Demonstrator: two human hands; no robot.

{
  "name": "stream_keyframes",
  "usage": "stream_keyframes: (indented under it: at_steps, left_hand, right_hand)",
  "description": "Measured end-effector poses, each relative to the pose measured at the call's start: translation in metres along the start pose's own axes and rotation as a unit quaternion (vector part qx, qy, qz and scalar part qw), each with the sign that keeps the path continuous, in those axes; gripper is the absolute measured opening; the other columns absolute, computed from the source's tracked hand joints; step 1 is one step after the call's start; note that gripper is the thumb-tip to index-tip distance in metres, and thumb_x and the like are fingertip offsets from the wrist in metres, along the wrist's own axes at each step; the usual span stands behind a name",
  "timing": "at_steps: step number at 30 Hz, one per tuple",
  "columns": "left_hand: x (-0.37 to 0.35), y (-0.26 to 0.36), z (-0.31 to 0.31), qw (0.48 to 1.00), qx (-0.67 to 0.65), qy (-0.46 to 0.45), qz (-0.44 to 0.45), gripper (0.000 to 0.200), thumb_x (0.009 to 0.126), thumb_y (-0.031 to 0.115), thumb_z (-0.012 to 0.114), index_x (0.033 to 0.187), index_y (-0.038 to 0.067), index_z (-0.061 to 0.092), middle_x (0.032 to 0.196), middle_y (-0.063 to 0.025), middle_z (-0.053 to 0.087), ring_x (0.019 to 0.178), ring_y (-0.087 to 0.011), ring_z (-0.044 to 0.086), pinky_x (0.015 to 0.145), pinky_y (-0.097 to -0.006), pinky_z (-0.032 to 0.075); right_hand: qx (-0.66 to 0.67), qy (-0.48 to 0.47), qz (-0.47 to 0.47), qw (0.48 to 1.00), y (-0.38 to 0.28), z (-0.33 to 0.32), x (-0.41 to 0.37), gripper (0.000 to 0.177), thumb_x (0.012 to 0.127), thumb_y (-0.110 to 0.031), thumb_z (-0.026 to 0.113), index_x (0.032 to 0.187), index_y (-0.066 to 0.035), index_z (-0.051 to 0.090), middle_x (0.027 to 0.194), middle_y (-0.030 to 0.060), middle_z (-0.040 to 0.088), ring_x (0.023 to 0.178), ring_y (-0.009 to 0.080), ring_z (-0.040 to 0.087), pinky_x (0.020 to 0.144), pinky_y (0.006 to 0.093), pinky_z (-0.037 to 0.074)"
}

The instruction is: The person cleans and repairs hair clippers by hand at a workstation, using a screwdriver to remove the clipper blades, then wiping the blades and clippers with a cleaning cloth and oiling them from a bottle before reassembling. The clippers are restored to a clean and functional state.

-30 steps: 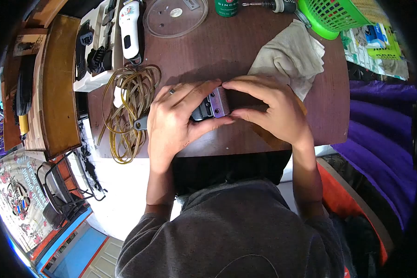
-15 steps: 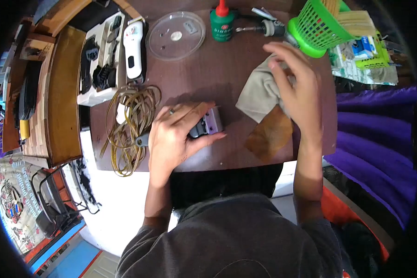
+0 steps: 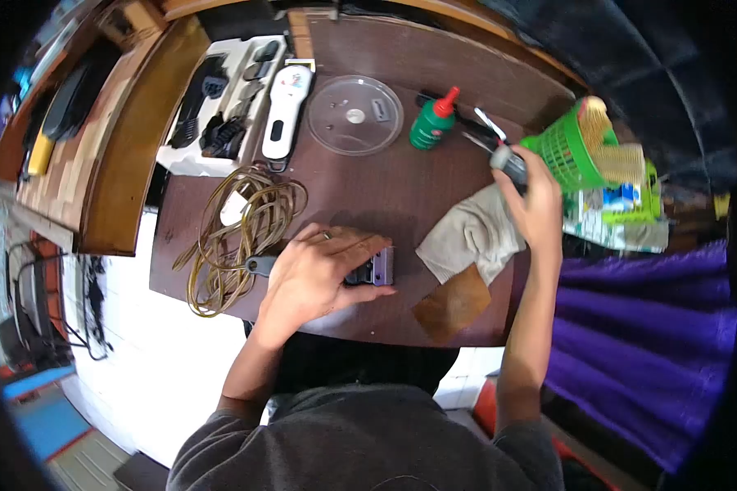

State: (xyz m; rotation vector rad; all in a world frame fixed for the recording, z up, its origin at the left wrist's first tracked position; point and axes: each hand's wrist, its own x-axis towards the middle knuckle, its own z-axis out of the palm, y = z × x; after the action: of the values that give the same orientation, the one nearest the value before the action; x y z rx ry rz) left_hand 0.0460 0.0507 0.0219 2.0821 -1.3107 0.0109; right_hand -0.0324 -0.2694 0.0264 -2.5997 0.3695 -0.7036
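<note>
My left hand (image 3: 307, 274) is wrapped over a dark hair clipper (image 3: 380, 268) lying on the table, its metal blade end showing between thumb and fingers. A grey hanging loop sticks out behind the palm; most of the clipper body is hidden. At the back right, my right hand (image 3: 540, 200) closes on the grey-and-black handle of a screwdriver (image 3: 509, 164), whose shaft points toward the green oil bottle (image 3: 431, 125). Below that hand lie a crumpled beige cloth (image 3: 471, 233) and a brown piece of leather or sandpaper (image 3: 453, 303).
A coiled cord (image 3: 246, 237) lies left of the clipper. Behind it are a white clipper (image 3: 285, 110), a white tray of attachments (image 3: 176, 159) and a clear round lid (image 3: 356, 139) with small parts. A green basket (image 3: 571, 151) of combs stands at the right edge.
My right hand has moved from above the cloth to the screwdriver and closed on its handle. My left hand keeps its hold on the clipper. The camera view has tilted upward.
</note>
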Motion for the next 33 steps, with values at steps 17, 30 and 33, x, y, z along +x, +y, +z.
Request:
stream_keyframes:
  at_steps: [17,30,33]
  left_hand:
    - [-0.010,-0.009,0.000,0.999,0.018,-0.034,0.021,0.055,0.087,0.052,0.065,0.123,0.011,0.066,0.113,-0.0041,0.071,0.105,-0.0207,0.066,0.093,-0.0323,0.046]
    - [-0.008,-0.010,0.001,0.999,0.001,-0.035,0.014,0.052,0.086,0.050,0.067,0.121,0.011,0.068,0.113,-0.0050,0.071,0.106,-0.0206,0.066,0.095,-0.0323,0.046]
    - [-0.008,-0.009,0.000,0.999,0.001,-0.045,0.010,0.053,0.086,0.050,0.067,0.120,0.011,0.068,0.113,-0.0052,0.071,0.105,-0.0209,0.066,0.094,-0.0323,0.046]
  right_hand:
    - [0.403,-0.071,0.055,0.911,-0.107,0.112,0.041,0.034,0.092,-0.006,0.069,0.119,0.001,0.049,0.090,0.0102,0.068,0.071,0.0133,0.070,0.058,0.0245,0.056]
    - [0.452,-0.081,0.064,0.886,-0.109,0.121,0.043,0.033,0.092,-0.004,0.069,0.118,0.002,0.050,0.093,0.0114,0.068,0.071,0.0135,0.069,0.057,0.0244,0.055]
    - [0.465,-0.070,0.053,0.881,-0.108,0.107,0.040,0.030,0.093,-0.004,0.068,0.118,0.002,0.050,0.092,0.0108,0.067,0.071,0.0130,0.068,0.057,0.0240,0.055]
